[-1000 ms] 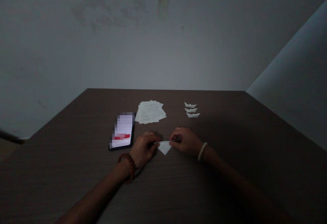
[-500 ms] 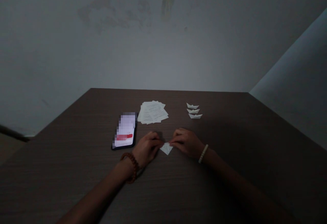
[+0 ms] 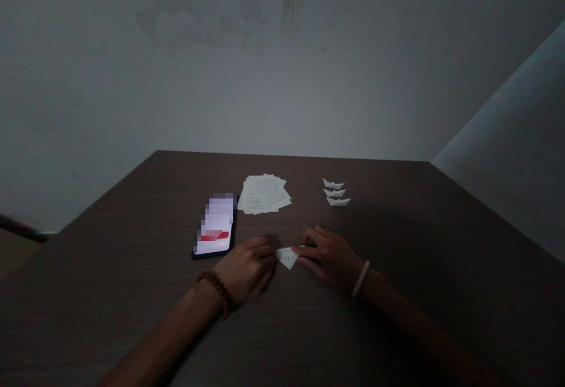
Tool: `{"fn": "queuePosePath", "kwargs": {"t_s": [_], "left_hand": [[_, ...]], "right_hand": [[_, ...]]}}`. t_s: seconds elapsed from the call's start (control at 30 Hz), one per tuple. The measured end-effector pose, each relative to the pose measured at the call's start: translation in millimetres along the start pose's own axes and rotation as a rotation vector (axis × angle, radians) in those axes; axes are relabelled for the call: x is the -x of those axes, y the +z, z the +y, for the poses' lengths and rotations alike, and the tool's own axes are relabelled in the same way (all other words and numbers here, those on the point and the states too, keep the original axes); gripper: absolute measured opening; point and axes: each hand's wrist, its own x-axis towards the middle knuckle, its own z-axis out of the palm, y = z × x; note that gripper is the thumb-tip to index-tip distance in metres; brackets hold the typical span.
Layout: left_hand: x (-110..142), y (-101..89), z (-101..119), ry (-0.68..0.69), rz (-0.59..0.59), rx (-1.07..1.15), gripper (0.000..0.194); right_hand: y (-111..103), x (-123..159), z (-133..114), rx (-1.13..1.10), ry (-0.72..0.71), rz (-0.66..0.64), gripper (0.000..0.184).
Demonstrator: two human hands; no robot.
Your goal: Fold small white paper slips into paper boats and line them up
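Folded paper [image 3: 288, 259] is on desk [image 3: 282, 334], btwn my hands. My R grip [image 3: 332, 257] is closed on its R corner; L grip [image 3: 247, 266] at L corner, closure hidden, can't tell. Uneven pressure could skew the crease.

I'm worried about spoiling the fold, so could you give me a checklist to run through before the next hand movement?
1. Left hand at the small white triangular folded paper: ok, fingers at its left end.
2. Right hand at the paper: ok, fingers on its right side.
3. Crease sharp: cannot tell, too small and dim.
4. Three small white paper boats away from the hands: ok, beyond the right hand.
5. Pile of loose white printed sheets squared up: not ok, edges splayed.
6. Black-edged rectangular phone lit: ok, screen glowing.
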Motion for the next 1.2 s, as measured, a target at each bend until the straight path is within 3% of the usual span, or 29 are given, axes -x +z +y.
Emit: {"fn": "queuePosePath", "kwargs": {"t_s": [0.1, 0.37, 0.8, 0.93, 1.1, 1.2], "left_hand": [[0, 1.8, 2, -0.007, 0.014, 0.003, 0.019], [0, 3.0, 3, -0.030, -0.005, -0.013, 0.021], [-1, 14.3, 2, -0.118, 0.127, 0.031, 0.032], [-3, 25.9, -1, -0.231, 0.229, 0.095, 0.029], [-7, 30.7, -3, -0.360, 0.229, 0.170, 0.011], [-8, 29.8, -3, -0.407, 0.218, 0.221, 0.011]], "right_hand": [[-1, -1, -5, 0.035, -0.011, -0.015, 0.022], [-7, -6, -17, 0.070, 0.000, -0.137, 0.049], [-6, 19, -1, 0.055, 0.131, -0.043, 0.033], [-5, 13, -3, 0.013, 0.160, -0.007, 0.021], [0, -1, -1, -0.028, 0.209, 0.023, 0.018], [2, -7, 1, -0.102, 0.207, 0.028, 0.012]]}}
